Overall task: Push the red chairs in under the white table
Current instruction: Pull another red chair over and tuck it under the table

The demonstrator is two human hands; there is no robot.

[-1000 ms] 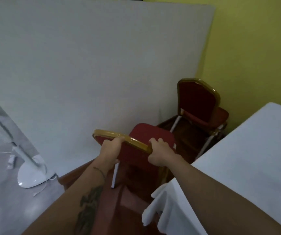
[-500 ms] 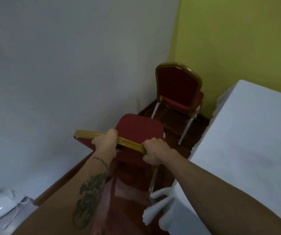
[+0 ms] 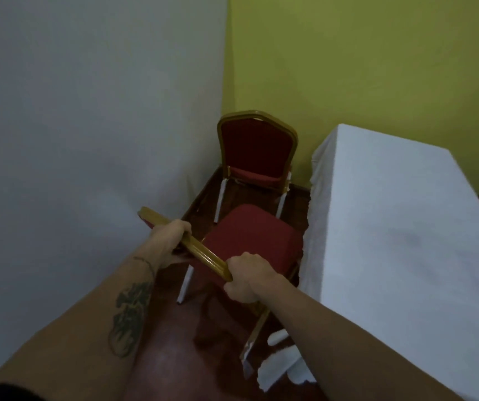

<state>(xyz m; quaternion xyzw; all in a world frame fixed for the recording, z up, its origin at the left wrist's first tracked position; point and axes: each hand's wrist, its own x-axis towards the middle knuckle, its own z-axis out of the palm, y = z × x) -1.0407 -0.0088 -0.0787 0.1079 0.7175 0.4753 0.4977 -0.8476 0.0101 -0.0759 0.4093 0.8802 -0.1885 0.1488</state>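
A red chair [image 3: 249,238] with a gold-framed backrest stands just in front of me, its seat turned toward the white table [image 3: 391,241] on the right. My left hand [image 3: 171,238] grips the gold top rail of the backrest near its left end. My right hand [image 3: 247,280] grips the same rail at its right end. The seat's right edge touches the hanging white cloth. A second red chair [image 3: 257,151] stands farther back in the corner, facing me, apart from the table's end.
A grey-white wall [image 3: 87,125] runs close along the left, and a yellow-green wall [image 3: 362,68] closes the back. The floor [image 3: 174,342] is dark red-brown. The tablecloth's corner [image 3: 278,366] hangs down by the near chair's rear leg.
The near chair has swung clockwise and moved right, so its seat now meets the table's cloth. My view has turned right; the white fan base at the left is gone from sight.
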